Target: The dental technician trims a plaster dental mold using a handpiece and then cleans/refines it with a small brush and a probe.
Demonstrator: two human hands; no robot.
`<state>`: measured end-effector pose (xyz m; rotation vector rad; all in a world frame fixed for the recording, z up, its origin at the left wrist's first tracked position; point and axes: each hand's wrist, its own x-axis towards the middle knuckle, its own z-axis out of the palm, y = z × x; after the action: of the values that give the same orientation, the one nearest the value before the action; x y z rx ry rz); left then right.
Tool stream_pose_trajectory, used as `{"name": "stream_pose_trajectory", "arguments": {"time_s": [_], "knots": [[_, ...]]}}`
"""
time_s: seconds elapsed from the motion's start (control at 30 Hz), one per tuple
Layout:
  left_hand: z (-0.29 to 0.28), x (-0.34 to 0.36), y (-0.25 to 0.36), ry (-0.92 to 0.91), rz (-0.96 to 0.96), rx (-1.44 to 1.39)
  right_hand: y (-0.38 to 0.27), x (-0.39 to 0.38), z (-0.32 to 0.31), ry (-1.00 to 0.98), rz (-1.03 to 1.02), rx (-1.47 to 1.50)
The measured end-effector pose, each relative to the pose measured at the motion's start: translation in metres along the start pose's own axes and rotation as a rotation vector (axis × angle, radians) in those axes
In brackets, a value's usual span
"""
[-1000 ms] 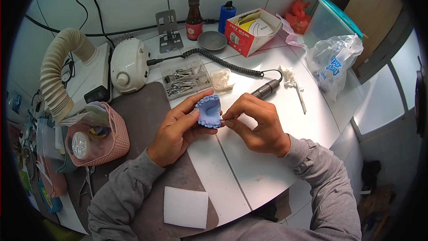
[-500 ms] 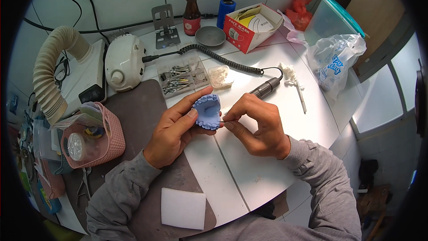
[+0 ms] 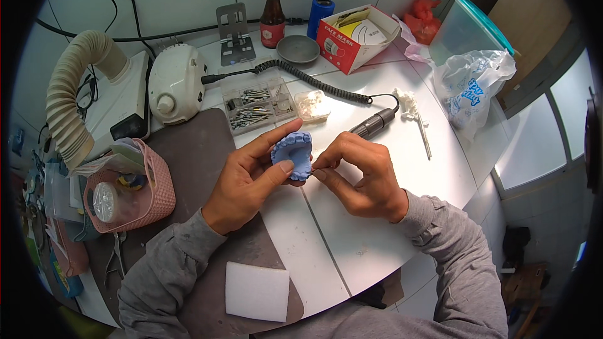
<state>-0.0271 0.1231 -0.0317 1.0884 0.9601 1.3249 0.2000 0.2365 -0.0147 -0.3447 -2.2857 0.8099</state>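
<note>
A blue dental model (image 3: 294, 149) with a row of teeth along its curved rim is in my left hand (image 3: 251, 174). The thumb of that hand presses on the model's inner surface, and the fingers wrap behind it. Close against the model's right edge, my right hand (image 3: 359, 172) pinches a thin, dark tool (image 3: 313, 170). Most of this tool is hidden by the fingers, so its exact kind does not show. Behind the right hand, a black rotary handpiece (image 3: 374, 124) lies on the white table.
A bur box (image 3: 257, 107) stands behind the model, beside a small clear container (image 3: 312, 107). The handpiece's coiled cord (image 3: 314, 79) runs to a white control unit (image 3: 178, 85). A pink basket (image 3: 160, 182) stands left; a white foam pad (image 3: 257, 292) lies in front.
The model has turned slightly in my left hand, and the left thumb has slid from its toothed edge down onto the inner surface. My right hand stays almost in place.
</note>
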Motion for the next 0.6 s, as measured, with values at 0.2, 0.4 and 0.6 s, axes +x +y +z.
{"name": "stream_pose_trajectory", "arguments": {"time_s": [0.2,0.4,0.6], "knots": [[0.0010,-0.0004,0.0007,-0.001,0.005,-0.004,-0.0004,-0.0003,-0.0017,0.021,0.012,0.019],[0.0005,-0.0015,0.0024,-0.013,-0.028,0.000,0.0014,0.0000,-0.0020,0.046,0.043,0.039],[0.0014,-0.0022,0.0048,-0.016,-0.028,0.023,0.0023,-0.0004,-0.0031,0.014,0.021,0.024]]}}
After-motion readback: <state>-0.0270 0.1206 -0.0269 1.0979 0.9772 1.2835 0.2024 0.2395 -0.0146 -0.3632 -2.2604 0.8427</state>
